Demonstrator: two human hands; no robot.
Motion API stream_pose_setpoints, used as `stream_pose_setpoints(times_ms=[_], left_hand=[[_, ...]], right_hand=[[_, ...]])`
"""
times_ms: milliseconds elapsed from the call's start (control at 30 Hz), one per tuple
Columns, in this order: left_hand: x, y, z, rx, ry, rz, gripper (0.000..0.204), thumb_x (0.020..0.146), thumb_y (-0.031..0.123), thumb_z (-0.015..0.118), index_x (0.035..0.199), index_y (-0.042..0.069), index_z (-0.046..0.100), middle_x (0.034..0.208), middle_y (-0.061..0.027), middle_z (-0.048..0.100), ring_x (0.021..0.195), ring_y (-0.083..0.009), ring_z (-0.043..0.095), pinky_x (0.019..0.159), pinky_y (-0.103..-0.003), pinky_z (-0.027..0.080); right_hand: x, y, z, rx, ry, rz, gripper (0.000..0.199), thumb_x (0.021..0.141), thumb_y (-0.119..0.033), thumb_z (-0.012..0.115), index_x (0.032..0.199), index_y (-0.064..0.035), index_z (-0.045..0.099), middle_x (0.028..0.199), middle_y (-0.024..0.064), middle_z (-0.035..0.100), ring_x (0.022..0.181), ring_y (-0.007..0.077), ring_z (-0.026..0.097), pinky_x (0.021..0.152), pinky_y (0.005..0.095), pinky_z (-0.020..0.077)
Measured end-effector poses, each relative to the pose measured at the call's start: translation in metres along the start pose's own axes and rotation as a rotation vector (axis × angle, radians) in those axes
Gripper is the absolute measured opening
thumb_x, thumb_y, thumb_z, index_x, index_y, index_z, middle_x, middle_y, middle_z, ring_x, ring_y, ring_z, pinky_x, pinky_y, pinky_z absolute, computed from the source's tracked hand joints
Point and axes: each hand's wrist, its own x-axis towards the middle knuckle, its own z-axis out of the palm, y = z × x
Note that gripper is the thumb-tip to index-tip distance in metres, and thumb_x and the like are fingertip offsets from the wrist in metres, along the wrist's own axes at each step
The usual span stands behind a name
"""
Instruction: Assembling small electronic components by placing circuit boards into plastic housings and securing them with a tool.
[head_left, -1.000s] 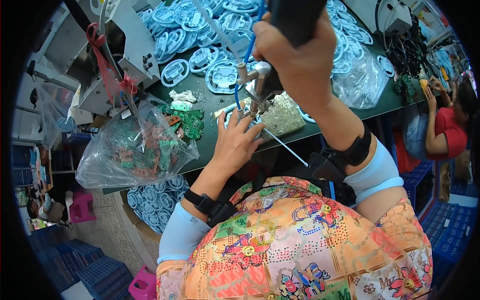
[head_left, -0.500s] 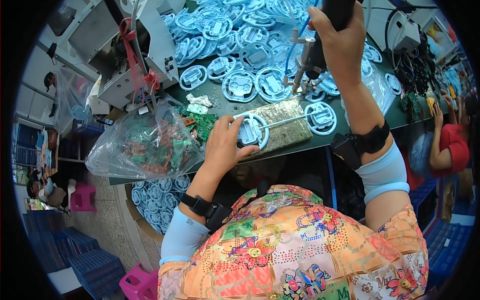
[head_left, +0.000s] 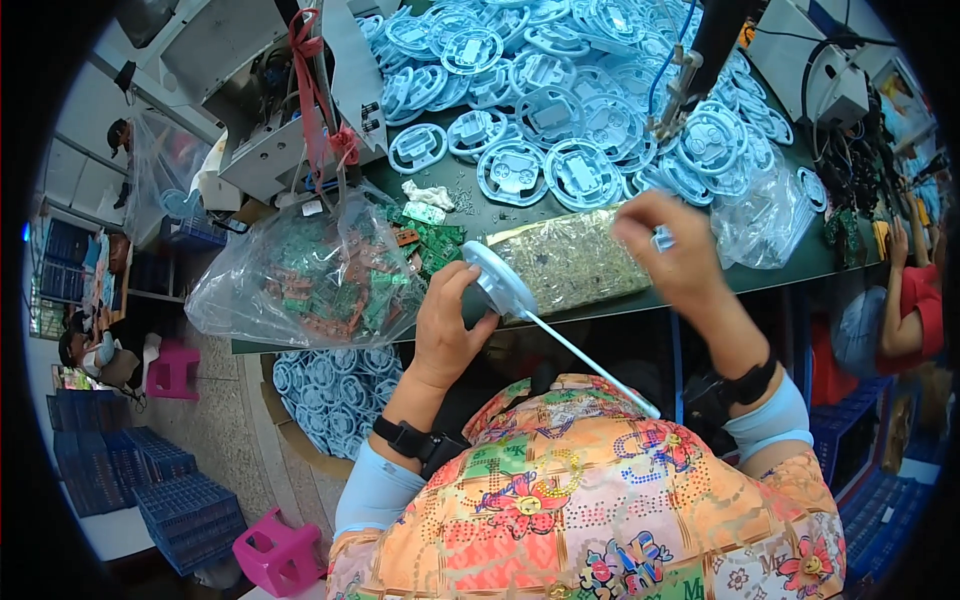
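Note:
My left hand (head_left: 447, 318) grips a light blue round plastic part (head_left: 500, 278) by its rim. The part is tilted nearly on edge, and a thin light blue rod (head_left: 590, 361) runs from it toward my lap. Beyond the rod, my right hand (head_left: 680, 255) hovers by the right end of a plastic-wrapped block (head_left: 570, 258). Its fingers are curled and partly blurred. A small light blue bit (head_left: 662, 239) shows between them, but what it belongs to is hidden. A black powered screwdriver (head_left: 722, 40) hangs above the heap of parts, out of my hands.
A large heap of light blue round parts (head_left: 583, 173) covers the back of the green table. At the left lies a clear bag of circuit boards (head_left: 325, 280), below a grey machine (head_left: 270, 150). A box of similar parts (head_left: 335, 395) stands below the table edge. Another person (head_left: 905, 310) sits far right.
My right hand has left the screwdriver and come down toward the block. My left hand has lifted and tilted the round part, swinging its rod toward me. The view has shifted slightly.

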Motion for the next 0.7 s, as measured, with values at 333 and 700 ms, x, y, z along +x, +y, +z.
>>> stream_pose_setpoints(times_ms=[333,700], left_hand=[[-0.001,0.006,0.004,0.036,-0.010,0.030,0.073,0.062,-0.003,0.083,0.126,0.005,0.048,0.119,-0.0208,0.058,0.105,-0.0390,0.060,0.090,-0.043,0.052],[0.018,0.021,-0.032,-0.872,0.244,-0.620,0.046,0.092,0.022,0.072,0.125,-0.002,0.049,0.107,-0.0092,0.068,0.075,-0.0103,0.058,0.070,-0.027,0.048]], right_hand=[[-0.016,0.003,0.093,-0.195,-0.285,-0.150,0.031,0.091,-0.034,0.066,0.077,-0.0069,0.058,0.068,0.0141,0.062,0.059,0.0352,0.059,0.054,0.0426,0.0463],[0.002,-0.009,0.077,0.104,-0.405,0.057,0.036,0.083,-0.021,0.075,0.111,-0.0029,0.061,0.087,0.0092,0.067,0.075,0.0269,0.066,0.069,0.0355,0.0532]])
